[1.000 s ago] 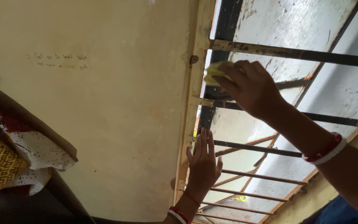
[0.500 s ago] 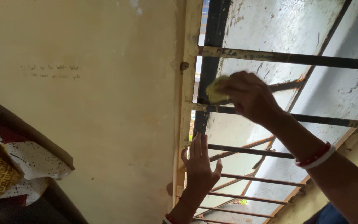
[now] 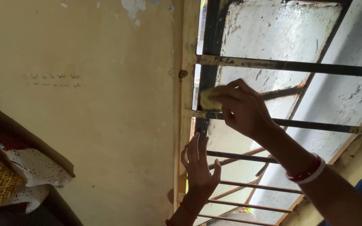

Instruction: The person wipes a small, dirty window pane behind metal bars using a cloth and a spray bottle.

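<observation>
My right hand (image 3: 241, 109) grips a small yellow sponge (image 3: 206, 100) and presses it against the dark window frame, just above a rusty horizontal bar (image 3: 315, 125) of the window grille. My left hand (image 3: 197, 167) is lower down, fingers spread and palm resting flat against the yellow-painted frame edge (image 3: 183, 138) beside another bar (image 3: 241, 156). A red and white bangle (image 3: 308, 170) sits on my right wrist.
A yellow wall (image 3: 105, 125) with faint handwriting fills the left. Patterned cloth (image 3: 9, 175) hangs over a dark rail at lower left. A dirty white window pane (image 3: 273, 33) lies behind several grille bars; one bar (image 3: 290, 65) crosses above my right hand.
My right hand with the sponge has moved down and slightly left along the frame, from near the upper bar to the bar below. My left hand stays on the frame edge.
</observation>
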